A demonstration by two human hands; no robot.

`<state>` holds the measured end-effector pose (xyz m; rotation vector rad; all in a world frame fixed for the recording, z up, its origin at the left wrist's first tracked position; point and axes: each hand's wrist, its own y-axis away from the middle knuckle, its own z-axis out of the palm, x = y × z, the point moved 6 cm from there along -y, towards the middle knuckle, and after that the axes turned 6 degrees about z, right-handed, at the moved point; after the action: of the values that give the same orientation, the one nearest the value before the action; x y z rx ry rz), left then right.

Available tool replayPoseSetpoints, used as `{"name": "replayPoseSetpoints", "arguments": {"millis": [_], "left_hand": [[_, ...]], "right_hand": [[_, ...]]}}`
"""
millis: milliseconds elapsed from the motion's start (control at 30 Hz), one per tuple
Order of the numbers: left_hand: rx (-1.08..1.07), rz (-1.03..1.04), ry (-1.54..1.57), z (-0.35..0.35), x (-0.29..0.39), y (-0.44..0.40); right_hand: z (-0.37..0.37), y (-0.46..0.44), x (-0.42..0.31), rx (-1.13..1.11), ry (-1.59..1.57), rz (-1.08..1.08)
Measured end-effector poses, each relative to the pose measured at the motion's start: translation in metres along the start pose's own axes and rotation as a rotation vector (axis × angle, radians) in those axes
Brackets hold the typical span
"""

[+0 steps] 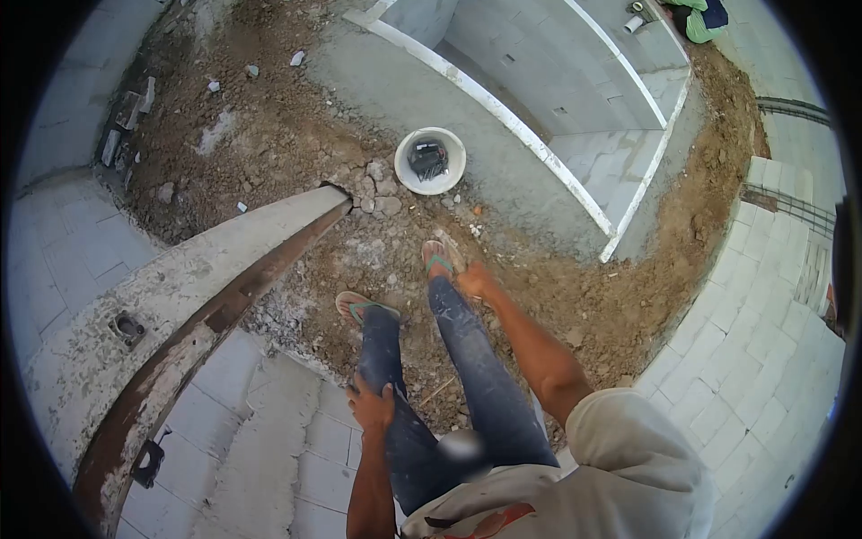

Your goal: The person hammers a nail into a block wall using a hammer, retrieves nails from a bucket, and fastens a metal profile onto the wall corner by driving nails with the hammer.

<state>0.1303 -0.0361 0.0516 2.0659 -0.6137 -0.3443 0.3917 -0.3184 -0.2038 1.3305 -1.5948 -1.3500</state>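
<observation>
Rough brown soil (pixel 238 121), crumbly and cloddy, strewn with broken grey stones (pixel 384 190); beside it, a smoother grey concrete strip (pixel 355 76) along a block enclosure (pixel 498 103) with a narrow white rim. To the right, a wall (pixel 754 278) of pale rectangular blocks, bowed in outline (perhaps only from the lens). To the left, a long concrete beam (pixel 180 269), chalky and pitted on top, rusty brown along its side, slanting in toward the stones. At the top right, part of a person (pixel 699 20) in green.

At the meeting of concrete and soil, a round white bucket (pixel 404 171) with dark objects (pixel 428 160) inside, too small to name. Nearer, blue trousers (pixel 494 386) dusted with pale powder, and thin flip-flops (pixel 353 307) with greenish straps.

Left hand (pixel 371 404) laid on the left leg at about the knee, fingers a little apart over the cloth. Right hand (pixel 476 281) low beside the right foot, fingers curled; cannot tell whether clamped. Right by them, a pale narrow strip (pixel 452 249), between hand and flip-flop; cannot tell whether held.
</observation>
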Motion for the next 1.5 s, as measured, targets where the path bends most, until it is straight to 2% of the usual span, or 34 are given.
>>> {"name": "replayPoseSetpoints", "arguments": {"millis": [33, 133, 200, 233, 400, 533, 600, 667, 767, 967, 1100, 1167, 1233, 1300, 1367, 1400, 1467, 1500], "left_hand": [[0.038, 0.063, 0.004, 0.014, -0.003, -0.016], [0.103, -0.028, -0.155, 0.017, -0.001, -0.037], [0.14, -0.004, -0.181, 0.013, -0.004, -0.052], [0.195, 0.023, -0.198, 0.009, -0.004, -0.058], [0.293, 0.03, -0.178, -0.009, -0.02, -0.072], [0.339, 0.078, -0.205, -0.014, -0.019, -0.075], [0.325, 0.1, -0.2, -0.014, -0.017, -0.075], [0.343, 0.134, -0.167, -0.01, -0.023, -0.075], [0.316, 0.085, -0.184, -0.012, -0.014, -0.075], [0.272, 0.076, -0.194, -0.018, -0.001, -0.077], [0.309, 0.094, -0.168, -0.018, -0.014, -0.079], [0.08, 0.054, 0.033, -0.013, -0.024, -0.098], [0.004, -0.011, 0.355, -0.021, -0.011, -0.137], [0.017, 0.051, 0.539, -0.013, -0.034, -0.181], [0.08, 0.104, 0.538, -0.009, -0.043, -0.243], [0.099, 0.157, 0.355, -0.01, -0.047, -0.276], [0.211, 0.289, 0.224, -0.012, -0.067, -0.349], [0.297, 0.323, 0.148, -0.018, -0.075, -0.385]], "right_hand": [[-0.015, -0.012, -0.01, 0.08, -0.077, 0.041], [-0.07, -0.021, -0.058, 0.17, -0.079, 0.104], [-0.086, -0.053, -0.069, 0.345, -0.08, 0.088], [-0.086, -0.071, -0.069, 0.334, -0.076, 0.095], [-0.105, -0.161, -0.093, 0.646, 0.154, -0.106], [-0.113, -0.193, -0.125, 0.679, 0.209, -0.129], [-0.112, -0.209, -0.134, 0.79, 0.367, -0.222], [-0.11, -0.223, -0.136, 0.767, 0.424, -0.223], [-0.108, -0.247, -0.134, 0.864, 0.604, -0.287], [-0.111, -0.276, -0.129, 0.809, 0.717, -0.284], [-0.108, -0.296, -0.124, 0.829, 0.681, -0.261], [-0.116, -0.297, -0.117, 0.741, 0.627, -0.16], [-0.116, -0.299, -0.105, 0.752, 0.636, -0.159], [-0.116, -0.304, -0.091, 0.784, 0.669, -0.162], [-0.115, -0.31, -0.07, 0.843, 0.679, -0.238], [-0.112, -0.31, -0.058, 0.902, 0.662, -0.306], [-0.11, -0.287, -0.056, 0.982, 0.573, -0.455], [-0.107, -0.282, -0.05, 0.955, 0.56, -0.457]]}}
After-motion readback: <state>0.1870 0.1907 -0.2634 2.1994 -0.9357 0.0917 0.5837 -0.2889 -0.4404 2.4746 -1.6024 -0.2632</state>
